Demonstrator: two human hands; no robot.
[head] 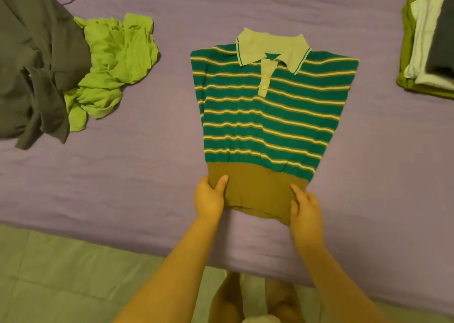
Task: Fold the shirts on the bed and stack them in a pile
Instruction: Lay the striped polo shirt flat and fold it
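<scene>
**On the bed, one polo ready for its last fold**

On the left lie loose shirts (73, 77). In the middle, the left hand (208, 197) and right hand (305, 207) each pinch the polo (265, 116) at its brown hem (thumbs on top). Lift both corners together, bring them to the collar (272, 48), then add to the pile (427, 52).

Striped polo shirt (270, 109) — teal with white and tan stripes, pale collar, tan hem band; lies front up at the middle of the bed, sleeves tucked under, hem nearest. Crumpled green shirt (110, 69) and dark grey shirt (36, 64) — heaped at left, touching. Folded pile (427, 47) — green, white, dark — at right edge.
</scene>
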